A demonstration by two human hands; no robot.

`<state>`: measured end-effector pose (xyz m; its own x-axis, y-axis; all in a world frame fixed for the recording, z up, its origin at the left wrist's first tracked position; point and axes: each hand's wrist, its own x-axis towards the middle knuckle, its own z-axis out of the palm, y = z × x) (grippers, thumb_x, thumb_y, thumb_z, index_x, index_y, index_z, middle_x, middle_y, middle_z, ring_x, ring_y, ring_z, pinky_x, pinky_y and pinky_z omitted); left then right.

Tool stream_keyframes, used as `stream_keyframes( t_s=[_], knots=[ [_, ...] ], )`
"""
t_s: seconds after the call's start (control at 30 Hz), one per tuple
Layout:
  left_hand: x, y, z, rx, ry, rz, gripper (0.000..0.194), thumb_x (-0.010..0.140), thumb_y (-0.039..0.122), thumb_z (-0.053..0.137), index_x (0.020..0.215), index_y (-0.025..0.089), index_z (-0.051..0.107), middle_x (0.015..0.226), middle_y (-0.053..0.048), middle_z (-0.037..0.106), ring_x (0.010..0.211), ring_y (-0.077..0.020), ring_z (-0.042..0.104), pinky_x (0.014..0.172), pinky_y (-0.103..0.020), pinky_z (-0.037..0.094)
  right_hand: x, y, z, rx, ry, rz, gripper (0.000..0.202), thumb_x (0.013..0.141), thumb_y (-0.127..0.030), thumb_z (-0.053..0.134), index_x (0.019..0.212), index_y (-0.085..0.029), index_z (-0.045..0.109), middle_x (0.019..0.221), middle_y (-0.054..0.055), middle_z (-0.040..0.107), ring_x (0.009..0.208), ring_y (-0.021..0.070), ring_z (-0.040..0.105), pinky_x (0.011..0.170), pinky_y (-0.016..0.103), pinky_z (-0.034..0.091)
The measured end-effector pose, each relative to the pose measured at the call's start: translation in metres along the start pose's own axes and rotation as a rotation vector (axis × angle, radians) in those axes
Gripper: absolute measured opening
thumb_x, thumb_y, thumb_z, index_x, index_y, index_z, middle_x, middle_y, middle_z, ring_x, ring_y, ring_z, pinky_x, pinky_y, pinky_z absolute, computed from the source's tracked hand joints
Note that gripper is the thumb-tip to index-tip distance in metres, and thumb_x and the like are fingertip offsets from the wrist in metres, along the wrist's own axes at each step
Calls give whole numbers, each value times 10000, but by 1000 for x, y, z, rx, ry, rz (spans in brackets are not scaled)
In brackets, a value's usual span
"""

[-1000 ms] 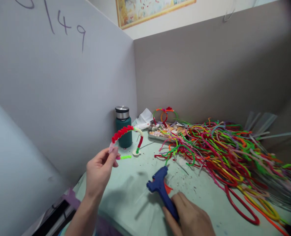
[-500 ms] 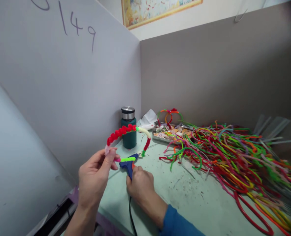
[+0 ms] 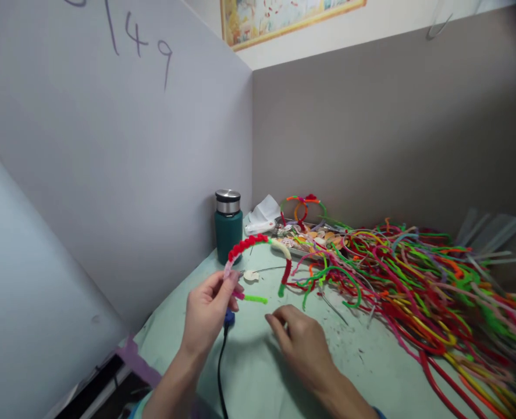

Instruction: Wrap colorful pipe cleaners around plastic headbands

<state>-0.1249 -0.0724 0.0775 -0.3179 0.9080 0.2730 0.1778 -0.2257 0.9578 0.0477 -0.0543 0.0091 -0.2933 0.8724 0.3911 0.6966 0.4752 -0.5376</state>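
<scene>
My left hand pinches one end of a curved band made of colored pipe cleaners, with red, cream, dark red and green sections. A short pink and bright green end sticks out below the fingers. To the right of it, my right hand hovers over the table, loosely curled with nothing visible in it, near the band's green tip. Behind my left wrist a bit of the blue glue gun shows with its black cord; the rest is hidden.
A teal bottle stands by the left partition. Behind the band lies a pale leaf-shaped piece. At the back is a metal tray of small pieces. A large heap of pipe cleaners covers the table's right side.
My right hand has let go of the glue gun, which now lies behind my left hand, and has moved right. My left hand has shifted right and slightly down with the band.
</scene>
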Motion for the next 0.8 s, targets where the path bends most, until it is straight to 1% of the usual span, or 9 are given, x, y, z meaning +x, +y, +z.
stream_keyframes(
  t_s=[0.1,0.17,0.23,0.33,0.43,0.53,0.67,0.73,0.8],
  knots=[
    [-1,-10,19,-94,-82,-67,302,825,418,537,730,141,610,588,6,603,452,-68,489,495,-185,409,-10,20,-20,180,124,11,324,908,-369,429,697,-181,587,649,16,576,597,138,533,599,253,370],
    [-4,-16,34,-165,-121,-110,301,826,418,532,759,134,600,664,-14,637,448,-60,495,515,-193,422,-14,27,-25,308,156,64,291,880,-404,472,761,-178,612,683,24,585,593,139,518,594,259,383],
    [-10,-21,51,-232,-145,-156,302,828,427,523,789,134,587,686,-20,643,450,-69,509,507,-201,428,-17,30,-22,502,123,201,313,833,-453,528,940,-174,621,728,34,610,577,141,519,561,259,403],
    [-21,-24,71,-235,-149,-175,304,829,430,521,778,137,582,685,-14,632,464,-72,517,518,-203,429,-16,31,-14,841,28,468,504,788,-531,541,1132,-163,539,695,22,617,469,118,481,423,225,356],
    [-26,-27,77,-144,-198,-160,322,834,436,510,784,137,619,698,-30,638,533,-100,547,560,-216,441,-12,32,-13,971,49,581,470,734,-555,587,972,-149,582,596,-10,574,400,74,404,367,182,271],
    [-27,-31,61,51,-243,-111,310,817,430,536,877,156,668,670,-30,631,627,-145,578,608,-237,448,-15,34,-23,973,54,638,420,666,-554,648,779,-154,586,541,-35,526,380,50,361,360,167,243],
    [-26,-40,19,343,-361,-1,256,723,378,658,899,194,685,829,-37,652,636,-140,552,625,-246,447,-33,43,-33,921,-128,717,434,653,-594,626,698,-167,564,452,-63,449,340,42,292,345,170,209],
    [-25,-45,-2,493,-308,33,279,738,419,631,907,200,670,837,-37,639,629,-141,544,623,-256,446,-44,53,-34,879,-216,751,439,668,-608,599,664,-174,539,453,-60,447,332,38,272,346,173,189],
    [-23,-51,-15,688,-150,45,320,812,461,513,959,206,636,891,-47,622,652,-156,552,640,-282,448,-54,65,-36,806,-263,760,432,691,-611,564,652,-182,533,491,-38,489,327,44,286,350,185,189]
  ],
)
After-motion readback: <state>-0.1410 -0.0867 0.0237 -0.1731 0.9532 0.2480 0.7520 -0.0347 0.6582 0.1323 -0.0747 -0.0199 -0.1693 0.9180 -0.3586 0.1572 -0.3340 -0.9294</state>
